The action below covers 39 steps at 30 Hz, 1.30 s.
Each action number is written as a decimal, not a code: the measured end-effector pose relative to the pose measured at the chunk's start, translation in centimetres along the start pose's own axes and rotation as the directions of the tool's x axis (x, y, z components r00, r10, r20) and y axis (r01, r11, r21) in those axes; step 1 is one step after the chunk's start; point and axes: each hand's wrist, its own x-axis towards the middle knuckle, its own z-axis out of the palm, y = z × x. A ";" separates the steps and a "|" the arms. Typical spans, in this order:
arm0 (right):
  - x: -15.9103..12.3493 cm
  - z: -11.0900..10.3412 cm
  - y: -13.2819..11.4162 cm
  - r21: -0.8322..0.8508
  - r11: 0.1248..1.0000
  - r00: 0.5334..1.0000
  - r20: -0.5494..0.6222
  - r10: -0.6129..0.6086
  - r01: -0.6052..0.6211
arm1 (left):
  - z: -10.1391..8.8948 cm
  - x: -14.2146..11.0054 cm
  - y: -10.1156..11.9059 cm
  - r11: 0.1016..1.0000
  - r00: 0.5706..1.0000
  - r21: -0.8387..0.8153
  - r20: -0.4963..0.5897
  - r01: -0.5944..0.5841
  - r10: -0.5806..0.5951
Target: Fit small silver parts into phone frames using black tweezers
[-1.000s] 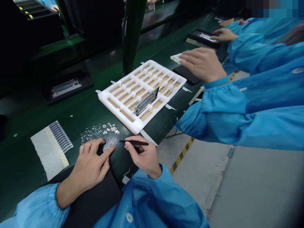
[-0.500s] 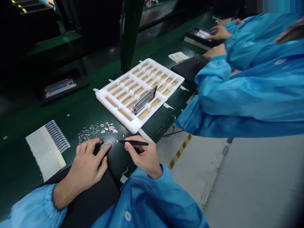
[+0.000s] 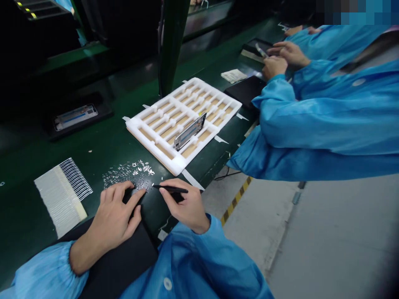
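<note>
My right hand (image 3: 187,207) grips black tweezers (image 3: 171,189), and their tips point left at the edge of a patch of tiny scattered silver metal parts (image 3: 127,174) on the green belt (image 3: 102,147). My left hand (image 3: 114,214) lies just below that patch on a black mat (image 3: 118,265), its fingers spread. Its thumb and fingertips are around a small dark spot (image 3: 132,195), and whether they hold anything there is hidden. Beyond the parts, a white foam tray (image 3: 149,139) holds a slim phone frame (image 3: 190,131) propped in one slot.
A white comb-like strip of labels (image 3: 62,197) lies left of my hands. A device in a black holder (image 3: 75,117) sits further along the belt. Co-workers' blue sleeves (image 3: 321,116) and hands (image 3: 274,67) reach across the right side. A green post (image 3: 170,45) rises behind the tray.
My right hand and tweezers have shifted slightly left, toward the scattered parts. A co-worker's hand has drawn back from the black pad toward the far end of the belt.
</note>
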 end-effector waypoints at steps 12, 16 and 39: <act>0.1 -0.3 0.7 0.024 0.999 1.000 0.018 -0.023 0.022 | 0.1 -0.2 0.0 0.999 0.999 -0.022 0.014 0.031 -0.031; 0.2 -0.3 0.7 0.037 0.999 0.999 0.041 -0.018 0.016 | 0.1 0.0 0.2 0.999 0.999 0.015 0.023 0.032 -0.033; -0.7 -0.4 1.6 0.091 0.970 0.953 -0.188 0.237 -0.224 | 0.6 2.3 0.1 1.000 0.993 0.002 0.119 -0.014 0.013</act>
